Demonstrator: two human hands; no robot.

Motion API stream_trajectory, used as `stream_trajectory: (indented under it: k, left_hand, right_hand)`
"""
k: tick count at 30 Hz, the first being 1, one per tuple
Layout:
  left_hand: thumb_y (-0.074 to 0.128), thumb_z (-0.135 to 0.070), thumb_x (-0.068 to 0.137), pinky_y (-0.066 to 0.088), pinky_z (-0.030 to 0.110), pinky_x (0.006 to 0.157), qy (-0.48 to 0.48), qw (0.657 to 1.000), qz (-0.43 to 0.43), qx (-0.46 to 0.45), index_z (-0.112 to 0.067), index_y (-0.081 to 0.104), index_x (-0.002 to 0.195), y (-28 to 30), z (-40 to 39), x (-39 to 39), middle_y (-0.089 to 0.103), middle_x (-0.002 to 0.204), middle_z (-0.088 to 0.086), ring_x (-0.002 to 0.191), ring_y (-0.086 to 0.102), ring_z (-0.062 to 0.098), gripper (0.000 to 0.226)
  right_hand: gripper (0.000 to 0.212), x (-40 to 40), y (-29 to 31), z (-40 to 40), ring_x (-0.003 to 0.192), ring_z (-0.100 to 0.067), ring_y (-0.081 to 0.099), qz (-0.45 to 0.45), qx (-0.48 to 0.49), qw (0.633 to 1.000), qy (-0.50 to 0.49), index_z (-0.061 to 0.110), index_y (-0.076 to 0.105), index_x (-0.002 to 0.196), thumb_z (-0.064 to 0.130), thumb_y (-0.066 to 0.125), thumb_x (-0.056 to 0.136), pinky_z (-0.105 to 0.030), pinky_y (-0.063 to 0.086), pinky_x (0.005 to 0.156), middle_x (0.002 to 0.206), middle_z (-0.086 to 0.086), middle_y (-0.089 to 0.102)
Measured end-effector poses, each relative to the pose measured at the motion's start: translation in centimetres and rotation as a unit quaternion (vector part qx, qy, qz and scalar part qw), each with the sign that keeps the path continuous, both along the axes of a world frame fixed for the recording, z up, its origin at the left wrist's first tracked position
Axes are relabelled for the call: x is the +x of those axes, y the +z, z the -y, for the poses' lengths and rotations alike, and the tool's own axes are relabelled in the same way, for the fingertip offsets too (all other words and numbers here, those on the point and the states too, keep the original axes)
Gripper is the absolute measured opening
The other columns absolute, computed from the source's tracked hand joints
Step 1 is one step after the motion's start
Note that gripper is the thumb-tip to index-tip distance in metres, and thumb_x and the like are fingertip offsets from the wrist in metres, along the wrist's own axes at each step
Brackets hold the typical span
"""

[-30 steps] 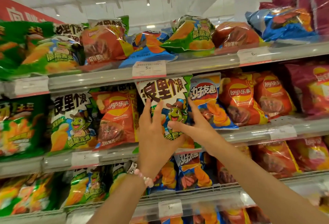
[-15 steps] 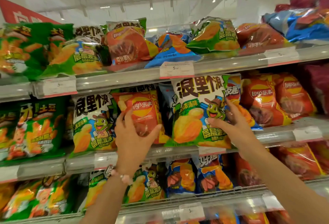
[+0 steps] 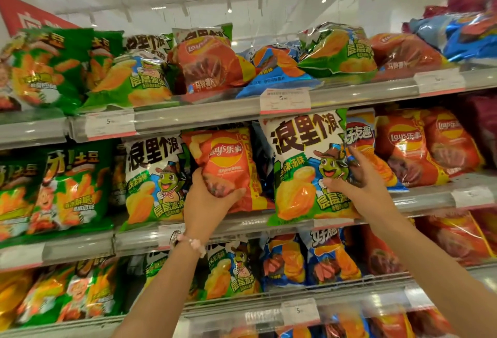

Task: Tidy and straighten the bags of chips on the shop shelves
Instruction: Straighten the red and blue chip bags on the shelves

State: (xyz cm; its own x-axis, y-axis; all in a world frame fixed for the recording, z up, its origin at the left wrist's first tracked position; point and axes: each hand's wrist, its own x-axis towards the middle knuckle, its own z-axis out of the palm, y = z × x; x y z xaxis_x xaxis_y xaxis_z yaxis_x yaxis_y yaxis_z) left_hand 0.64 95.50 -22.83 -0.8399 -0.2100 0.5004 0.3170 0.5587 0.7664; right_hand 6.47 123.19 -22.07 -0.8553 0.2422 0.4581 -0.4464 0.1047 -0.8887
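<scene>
On the middle shelf [image 3: 242,226], my left hand [image 3: 208,200] grips the lower part of an orange Lay's bag [image 3: 228,160], which stands upright between two green-and-white wave-chip bags. My right hand [image 3: 357,179] holds the right edge of the green-and-white bag with a cartoon frog [image 3: 304,165], which stands upright at the shelf front. A blue bag [image 3: 361,136] stands just behind my right hand, partly hidden. Another green-and-white frog bag [image 3: 153,179] stands left of the orange one.
The top shelf [image 3: 215,111] carries several bags lying flat and askew. Orange Lay's bags [image 3: 408,146] fill the middle shelf's right side, green bags [image 3: 70,187] its left. The lower shelf [image 3: 349,294] has green, blue and orange bags. White price tags [image 3: 285,101] hang on shelf edges.
My left hand left the frog bag, moved left and closed on the orange Lay's bag. My right hand stays on the frog bag. The view has shifted left.
</scene>
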Motion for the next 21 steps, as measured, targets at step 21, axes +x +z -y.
stream_trajectory:
  k: [21]
  left_hand:
    - [0.084,-0.063,0.039,0.05,0.042,0.094,0.018,0.999,-0.025,0.04,-0.031,0.036,0.135,0.6,10.2,9.6,0.056,0.118,-0.008,0.107,0.057,0.016,0.111]
  right_hand:
    - [0.072,-6.3,0.5,12.3,0.101,-0.004,0.049,0.004,0.109,0.994,0.023,0.017,0.036,0.141,0.029,0.074,0.081,-0.019,0.041,0.085,0.112,0.011,0.05]
